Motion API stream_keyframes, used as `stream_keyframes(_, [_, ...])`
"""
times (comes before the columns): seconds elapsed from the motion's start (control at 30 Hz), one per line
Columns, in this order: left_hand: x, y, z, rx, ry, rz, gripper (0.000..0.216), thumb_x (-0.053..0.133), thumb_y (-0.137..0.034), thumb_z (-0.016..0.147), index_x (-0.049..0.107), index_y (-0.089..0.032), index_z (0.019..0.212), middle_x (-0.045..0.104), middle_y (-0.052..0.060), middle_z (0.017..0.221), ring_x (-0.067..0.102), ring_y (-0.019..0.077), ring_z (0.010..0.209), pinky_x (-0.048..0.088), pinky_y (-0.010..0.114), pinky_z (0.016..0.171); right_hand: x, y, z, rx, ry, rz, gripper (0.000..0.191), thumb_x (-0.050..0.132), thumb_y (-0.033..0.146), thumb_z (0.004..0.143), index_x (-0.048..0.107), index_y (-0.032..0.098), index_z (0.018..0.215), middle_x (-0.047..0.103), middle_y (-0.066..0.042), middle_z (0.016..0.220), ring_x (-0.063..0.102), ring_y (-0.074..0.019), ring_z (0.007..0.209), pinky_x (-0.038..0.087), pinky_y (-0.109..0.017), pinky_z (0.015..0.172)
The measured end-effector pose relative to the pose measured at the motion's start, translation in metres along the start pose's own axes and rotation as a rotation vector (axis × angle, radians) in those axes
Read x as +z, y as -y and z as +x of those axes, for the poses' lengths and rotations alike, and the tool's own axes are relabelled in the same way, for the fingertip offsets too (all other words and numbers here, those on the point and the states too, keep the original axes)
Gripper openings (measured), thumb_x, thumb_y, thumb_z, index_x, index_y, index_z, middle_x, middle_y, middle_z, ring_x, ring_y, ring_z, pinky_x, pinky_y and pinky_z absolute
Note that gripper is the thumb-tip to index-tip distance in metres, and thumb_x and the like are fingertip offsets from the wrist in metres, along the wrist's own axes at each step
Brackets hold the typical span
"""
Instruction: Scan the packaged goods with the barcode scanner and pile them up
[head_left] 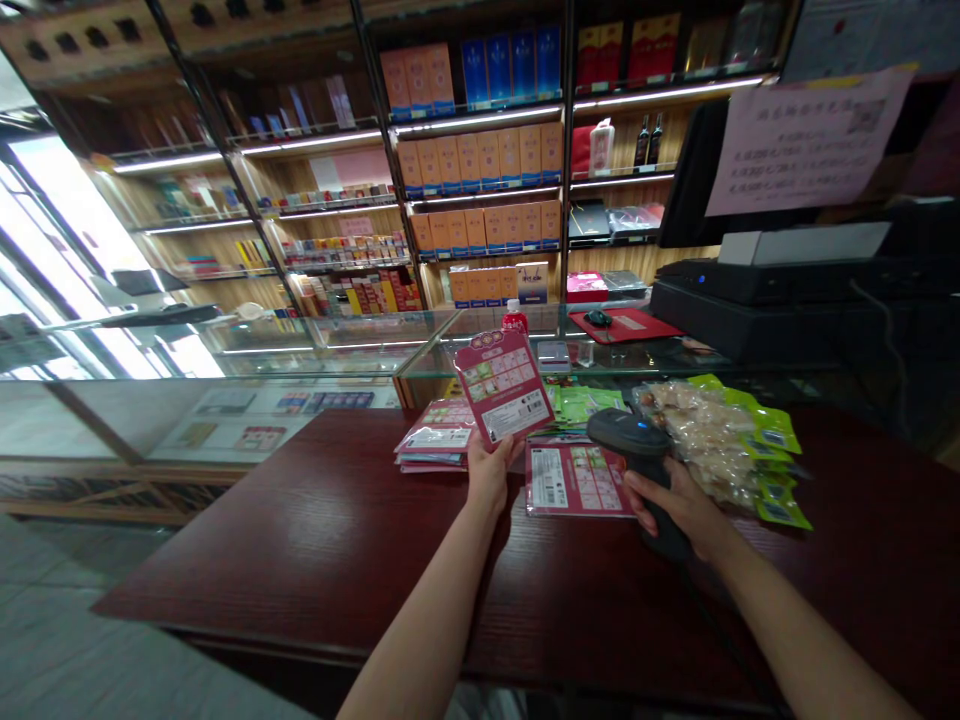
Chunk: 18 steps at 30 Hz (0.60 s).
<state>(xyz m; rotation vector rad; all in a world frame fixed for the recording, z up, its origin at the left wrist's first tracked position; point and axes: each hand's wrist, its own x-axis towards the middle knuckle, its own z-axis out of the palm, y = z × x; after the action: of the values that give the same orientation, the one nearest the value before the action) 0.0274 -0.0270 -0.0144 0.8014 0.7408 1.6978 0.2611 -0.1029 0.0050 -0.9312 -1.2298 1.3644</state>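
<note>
My left hand (491, 472) pinches the lower edge of a dark pink printed packet (504, 385), held up and tilted with its barcode side facing me. A black barcode scanner (630, 435) with a small blue light is gripped in my right hand (679, 505), its head pointing left toward the packet. Below the scanner, another dark pink packet (577, 480) lies flat on the dark wooden table (315, 540). A stack of similar packets (439, 438) sits just left of the raised one. Green packets (581, 405) lie behind, partly hidden.
Clear plastic bags with green labels (705, 440) are piled at the right. Beyond the table runs a glass counter (337, 335), bearing a red-labelled bottle (514, 318), a mouse (598, 318) on a red mat and a monitor (690, 170). Shelves of boxes (480, 160) stand behind.
</note>
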Motion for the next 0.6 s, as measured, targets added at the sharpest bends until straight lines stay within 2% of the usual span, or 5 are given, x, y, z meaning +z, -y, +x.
stream_keyframes(0.13, [-0.0002,0.0007,0.0014,0.006,-0.019,0.010,0.052,0.082,-0.019,0.060,0.056,-0.019,0.105,0.069,0.000,0.094,0.069,0.0122,0.080,0.056,0.029,0.080,-0.0001,0.0004,0.0002,0.010,-0.005,-0.001,0.039,0.075,0.046,0.074,0.056,0.018,0.093,0.056,0.006,0.053,0.045,-0.0070,0.034,0.038,-0.018,0.033])
stream_keyframes(0.4, [-0.0011,-0.0003,0.0007,0.002,0.008,0.056,0.053,0.082,-0.023,0.060,0.054,-0.019,0.105,0.069,0.004,0.101,0.069,0.0166,0.088,0.055,0.035,0.084,-0.0003,0.0027,0.0003,0.010,-0.036,0.043,0.039,0.078,0.046,0.070,0.059,0.019,0.091,0.057,0.005,0.053,0.046,-0.0082,0.035,0.039,-0.019,0.033])
stream_keyframes(0.6, [0.0006,0.0033,-0.0001,0.116,0.004,0.205,0.042,0.078,-0.028,0.065,0.054,-0.017,0.098,0.068,0.005,0.098,0.068,0.0184,0.087,0.057,0.036,0.079,-0.0046,0.0038,0.0027,0.007,-0.100,0.086,0.038,0.077,0.045,0.071,0.060,0.018,0.091,0.057,0.004,0.055,0.047,-0.0070,0.036,0.038,-0.018,0.033])
